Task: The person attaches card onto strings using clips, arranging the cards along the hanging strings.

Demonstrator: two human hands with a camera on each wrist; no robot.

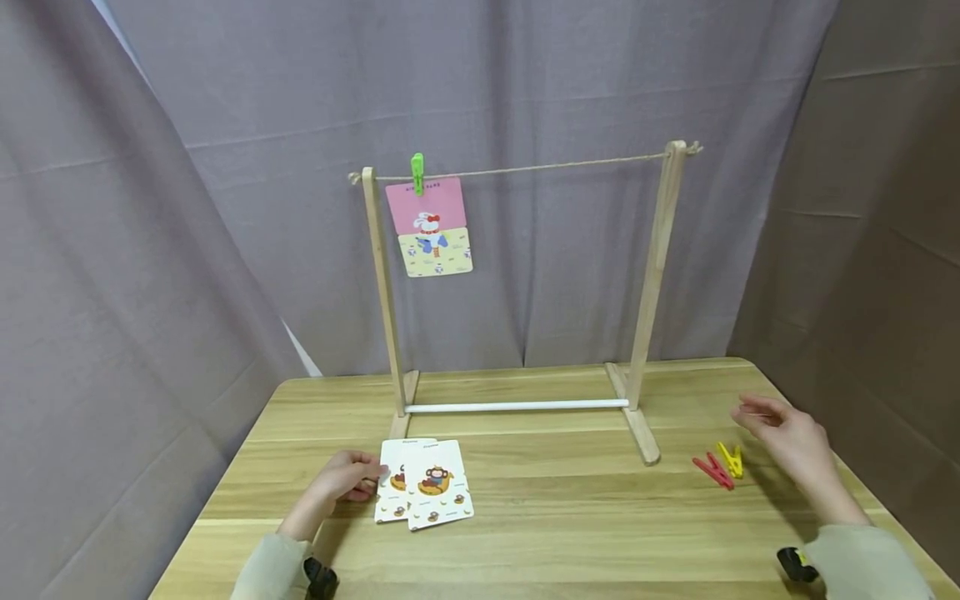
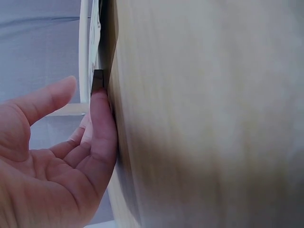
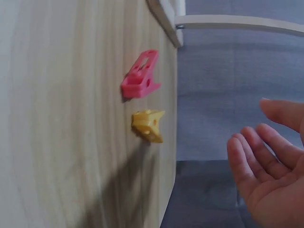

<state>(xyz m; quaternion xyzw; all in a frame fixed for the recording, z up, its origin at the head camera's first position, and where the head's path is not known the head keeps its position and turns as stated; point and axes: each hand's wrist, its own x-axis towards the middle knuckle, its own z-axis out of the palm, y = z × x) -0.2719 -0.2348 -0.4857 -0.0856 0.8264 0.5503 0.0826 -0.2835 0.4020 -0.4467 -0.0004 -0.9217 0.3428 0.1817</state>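
2 monkey cards lie on the table, near the stand's left foot, the right one partly on top of the other. The left hand touches the left card's edge, its fingers close together and a bit bent. Over on the right, the right hand is up off the wood, holding nothing, fingers loosely bent, just beside a yellow peg and a red peg. Behind is the wooden stand with a rope, where a green peg holds up a bunny card (it's pink on top). The table is stripy, pale wood, and gray curtains hang all around. Only the left wrist view shows that thumb apart from the fingers; only the right one shows the right palm.
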